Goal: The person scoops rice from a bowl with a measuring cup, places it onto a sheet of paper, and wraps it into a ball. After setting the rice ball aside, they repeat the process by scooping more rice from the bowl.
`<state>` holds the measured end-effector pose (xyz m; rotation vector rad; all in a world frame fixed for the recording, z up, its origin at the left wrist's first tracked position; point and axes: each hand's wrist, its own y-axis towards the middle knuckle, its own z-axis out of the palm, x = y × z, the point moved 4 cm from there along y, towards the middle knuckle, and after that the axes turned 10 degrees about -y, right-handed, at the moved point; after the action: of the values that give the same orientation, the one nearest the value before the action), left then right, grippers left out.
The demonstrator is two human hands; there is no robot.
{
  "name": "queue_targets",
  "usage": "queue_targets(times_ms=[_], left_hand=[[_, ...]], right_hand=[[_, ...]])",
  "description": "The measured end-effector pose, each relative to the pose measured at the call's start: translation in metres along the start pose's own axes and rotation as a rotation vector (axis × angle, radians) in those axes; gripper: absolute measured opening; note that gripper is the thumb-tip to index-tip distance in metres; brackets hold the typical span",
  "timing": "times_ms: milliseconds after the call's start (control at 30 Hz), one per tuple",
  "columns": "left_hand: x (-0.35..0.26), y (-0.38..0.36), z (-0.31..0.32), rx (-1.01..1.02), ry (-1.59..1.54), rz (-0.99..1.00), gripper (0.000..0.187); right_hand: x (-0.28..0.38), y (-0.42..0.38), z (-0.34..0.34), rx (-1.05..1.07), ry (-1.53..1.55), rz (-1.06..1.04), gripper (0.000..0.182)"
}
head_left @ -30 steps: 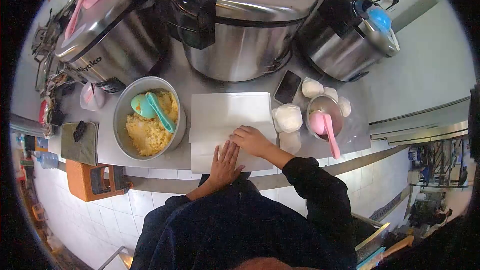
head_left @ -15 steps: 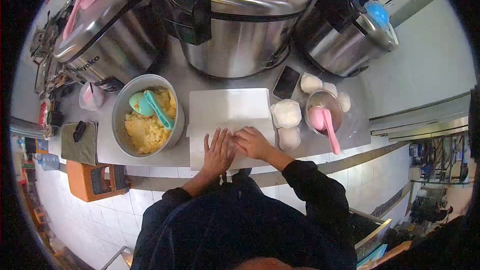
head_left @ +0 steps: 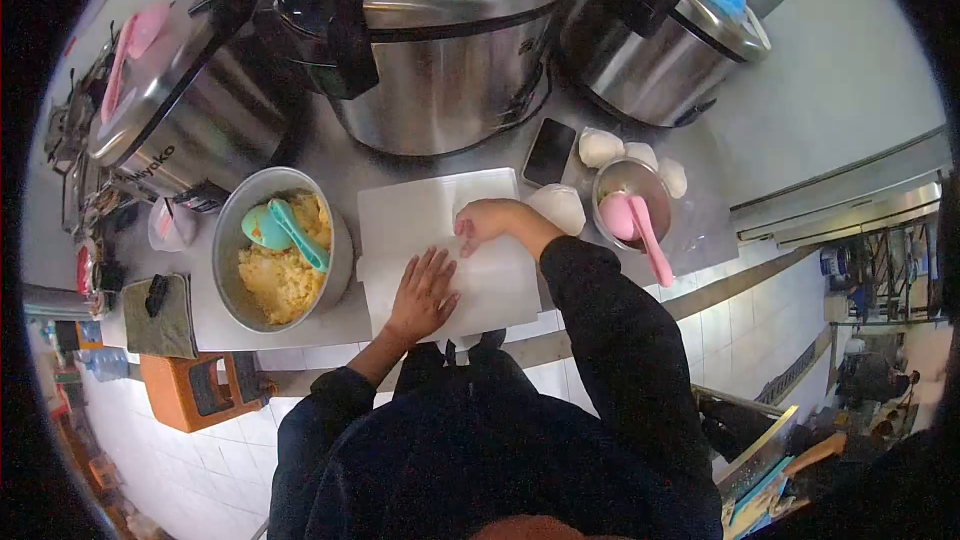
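Observation:
A stack of white paper sheets (head_left: 395, 215) lies on the metal table in front of me. My left hand (head_left: 425, 292) rests flat on its lower part, fingers stretched out and slightly apart. Farther up the paper is my right hand (head_left: 487, 223), its fingers curled down and together against the sheet; whatever may be between them is hidden. Right beside that hand sits a white rounded bundle (head_left: 557, 206), partly covered by my wrist. A metal bowl (head_left: 602, 180) with a pink scoop (head_left: 640, 228) stands to the right, and more white bundles (head_left: 600, 147) lie behind it.
On the left is a grey pot (head_left: 342, 240) of yellow rice (head_left: 275, 280) with a teal scoop (head_left: 290, 230). Large rice cookers (head_left: 440, 90) line the back. A black phone (head_left: 549, 152) lies near the bundles. A folded cloth (head_left: 160, 315) hangs over the front edge.
My right hand has moved up the paper, away from my left hand, which stays low on the sheet. The whole view has shifted and turned slightly.

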<state>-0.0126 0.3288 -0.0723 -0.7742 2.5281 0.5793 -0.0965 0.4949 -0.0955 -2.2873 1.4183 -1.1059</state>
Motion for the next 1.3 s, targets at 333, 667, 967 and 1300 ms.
queue_targets(times_ms=[333, 667, 967, 1300], left_hand=[[0.001, 0.001, 0.004, 0.145, 0.007, 0.094, 0.055], [-0.001, 0.000, 0.006, 0.116, 0.015, 0.129, 0.051], [-0.003, -0.004, 0.007, 0.084, 0.075, 0.177, 0.052], [-0.001, -0.004, 0.008, 0.082, 0.076, 0.233, 0.050]], right_hand=[[0.004, 0.018, 0.009, 0.048, -0.443, -0.014, 0.041], [-0.009, 0.007, 0.016, -0.154, -0.106, 0.018, 0.039], [-0.017, -0.007, 0.002, -0.406, -0.317, 0.430, 0.030], [0.008, 0.012, 0.021, -0.087, -0.423, 0.166, 0.051]])
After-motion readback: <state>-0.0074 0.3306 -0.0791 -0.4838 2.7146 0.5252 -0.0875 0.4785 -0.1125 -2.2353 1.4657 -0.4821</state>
